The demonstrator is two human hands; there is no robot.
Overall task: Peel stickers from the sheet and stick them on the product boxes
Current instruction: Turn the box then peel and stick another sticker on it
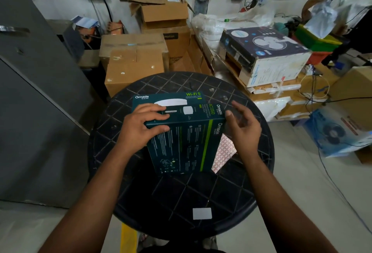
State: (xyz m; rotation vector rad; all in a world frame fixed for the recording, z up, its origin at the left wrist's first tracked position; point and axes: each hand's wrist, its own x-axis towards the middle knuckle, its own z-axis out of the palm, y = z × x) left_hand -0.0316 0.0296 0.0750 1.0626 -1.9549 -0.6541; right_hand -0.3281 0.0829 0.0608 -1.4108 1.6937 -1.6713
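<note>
A dark green Omada product box (181, 144) is tilted up on a round black table (181, 192), its back panel facing me. My left hand (141, 126) grips its upper left corner, fingers over the top edge and thumb on the back panel. A second green Omada box (171, 98) stands just behind it. My right hand (243, 128) hovers at the front box's upper right corner with relaxed, spread fingers and holds nothing. A sticker sheet (223, 152) with a red grid pattern lies under the box's right side, partly hidden.
A white label (202, 213) lies near the table's front edge. Cardboard cartons (134, 65) are stacked behind the table, fan boxes (263, 55) and cables to the right, and a grey cabinet (36, 91) on the left.
</note>
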